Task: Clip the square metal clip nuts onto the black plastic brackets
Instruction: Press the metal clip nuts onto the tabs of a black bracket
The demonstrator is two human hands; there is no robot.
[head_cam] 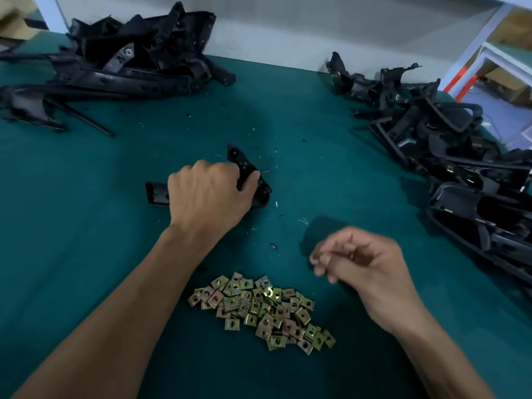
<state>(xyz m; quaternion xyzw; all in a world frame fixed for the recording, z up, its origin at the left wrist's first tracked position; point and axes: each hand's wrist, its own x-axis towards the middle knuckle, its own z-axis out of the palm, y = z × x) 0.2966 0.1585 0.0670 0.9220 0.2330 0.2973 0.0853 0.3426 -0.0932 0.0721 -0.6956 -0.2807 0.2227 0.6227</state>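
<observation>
Green desk (86, 226) carries bracket piles left (121, 61) and right (460, 168); left hand (207, 197) grips one bracket (253, 180), right hand (362, 263) loosely curled, contents unclear, clip nuts (262, 309) heaped nearby; much remains.

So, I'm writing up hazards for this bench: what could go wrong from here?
1. The right hand hangs blurred above the heap of clip nuts; whether it holds one is unclear, and a hurried grab could scatter the loose heap.
2. The left hand grips the bracket near its middle, hiding part of it, so a nut may go on crooked.
3. Plastic scraps on the green mat could get under the bracket.
</observation>
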